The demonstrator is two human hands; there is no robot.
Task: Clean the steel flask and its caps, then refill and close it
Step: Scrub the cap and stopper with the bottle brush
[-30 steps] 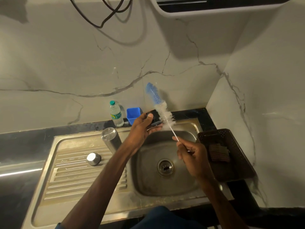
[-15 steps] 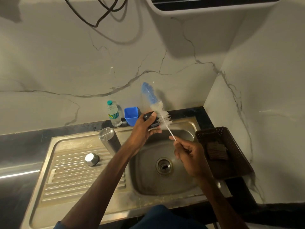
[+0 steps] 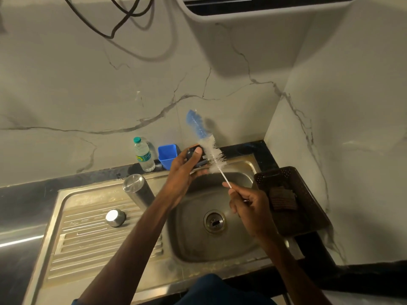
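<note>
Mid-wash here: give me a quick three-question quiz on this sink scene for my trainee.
1. True or false: the steel flask stands on the drainboard, outside the sink basin.
2. The right hand grips the bottle brush by: A) its thin handle, B) its white bristles, C) its blue tip.
3. Fill in: the left hand holds a dark ____.
Key: 1 true; 2 A; 3 cap.

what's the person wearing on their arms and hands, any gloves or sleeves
No gloves: the left hand and right hand are bare, and both forearms are uncovered. A sliver of blue sleeve shows at the left arm's upper end, matching the blue garment at bottom centre. No watch or bracelet shows on either wrist.
</note>
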